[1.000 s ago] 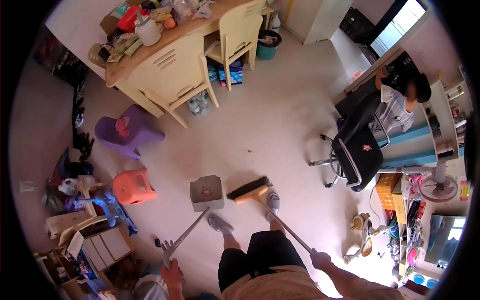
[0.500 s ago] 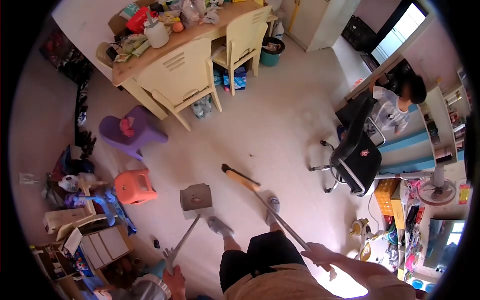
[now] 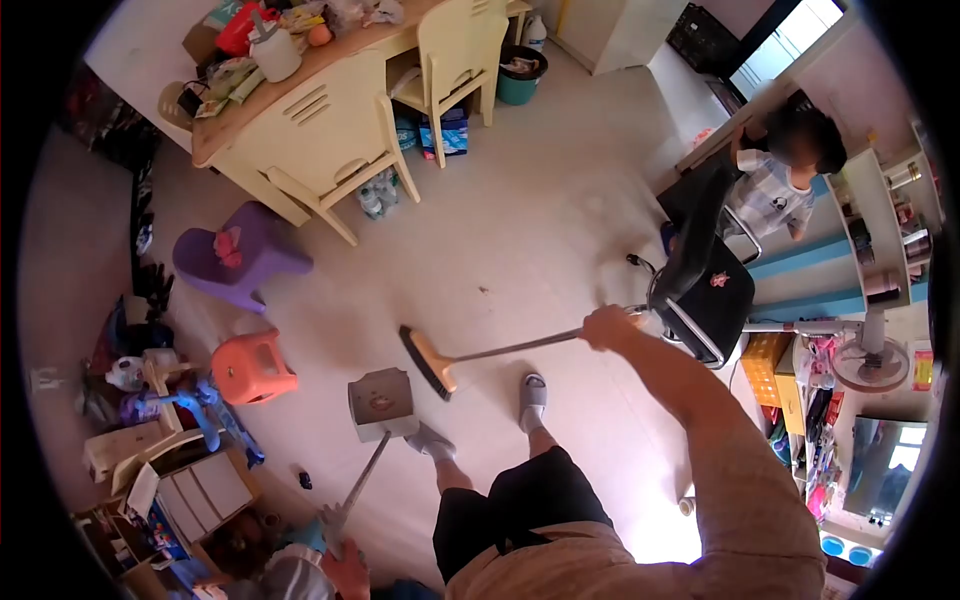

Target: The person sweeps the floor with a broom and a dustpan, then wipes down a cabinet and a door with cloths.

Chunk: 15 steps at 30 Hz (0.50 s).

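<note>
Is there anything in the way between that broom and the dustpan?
Nothing visible. The broom, held in the right hand, has its head just to the right of the dustpan, and only bare floor shows between them. The left slipper sits nearer the body.

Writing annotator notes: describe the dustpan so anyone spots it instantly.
Start at the black shorts at bottom centre, then go up to the grey slippers. By the left slipper, between the orange stool and the broom head, sits the dustpan. Unlike those two neighbours, it is a grey, open-topped box.
</note>
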{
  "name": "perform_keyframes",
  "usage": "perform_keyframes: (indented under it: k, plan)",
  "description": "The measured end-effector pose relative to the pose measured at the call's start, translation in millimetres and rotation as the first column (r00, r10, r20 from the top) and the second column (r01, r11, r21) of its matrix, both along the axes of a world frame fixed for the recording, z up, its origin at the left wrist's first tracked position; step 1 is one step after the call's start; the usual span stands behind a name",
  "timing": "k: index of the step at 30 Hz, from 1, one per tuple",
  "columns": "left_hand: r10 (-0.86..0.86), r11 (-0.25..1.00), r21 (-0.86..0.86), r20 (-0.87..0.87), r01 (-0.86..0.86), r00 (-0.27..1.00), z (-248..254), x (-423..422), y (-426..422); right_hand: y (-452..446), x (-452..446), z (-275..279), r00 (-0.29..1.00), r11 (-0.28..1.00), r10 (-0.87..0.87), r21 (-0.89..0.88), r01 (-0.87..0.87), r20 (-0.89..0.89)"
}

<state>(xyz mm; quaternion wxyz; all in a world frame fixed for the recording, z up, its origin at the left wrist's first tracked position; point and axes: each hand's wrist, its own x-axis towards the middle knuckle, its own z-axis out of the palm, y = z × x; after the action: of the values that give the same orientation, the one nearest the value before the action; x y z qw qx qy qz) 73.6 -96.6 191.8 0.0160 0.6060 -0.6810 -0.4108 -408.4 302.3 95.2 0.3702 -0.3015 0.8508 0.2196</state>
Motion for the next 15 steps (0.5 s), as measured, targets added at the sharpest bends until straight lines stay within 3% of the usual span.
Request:
perform_keyframes:
  k: [5,8,11,13,14,15]
  plan:
    - [-0.295,0.935,-0.173,0.101,0.309,0.95,-3.8,9.4,9.5,40.8,-31.2,18.0,0.995,0.995,-0.083,0.055,0.086,-0.051]
    - [-0.539,0.736,-0.371,0.187,0.567,0.821,-7.6,8.0,9.2,59.2,-32.8,46.2,0.991,0.99,-0.104,0.089,0.111,-0.085]
    - [-0.602,0.645,-0.435,0.218,0.628,0.768,-8.6,6.6,8.3,79.0,-27.0,59.8,0.997,0.997,-0.022,0.07,0.027,-0.077]
    - [-0.666,0.42,-0.406,0.47,0.812,0.58,-7.2,7.2,12.4,86.4,-23.6,53.6,0.998,0.997,0.054,0.064,-0.052,-0.03]
    - [-0.663,0.423,-0.404,0.471,0.811,0.581,-4.8,-2.3,19.4,74.1,-16.0,71.0,0.999,0.999,-0.027,0.04,0.028,-0.017]
    - [-0.438,0.876,-0.162,0.125,0.454,0.89,-0.3,-22.3,28.1,75.6,-10.4,58.2,1.0,0.999,-0.028,0.042,0.029,-0.01]
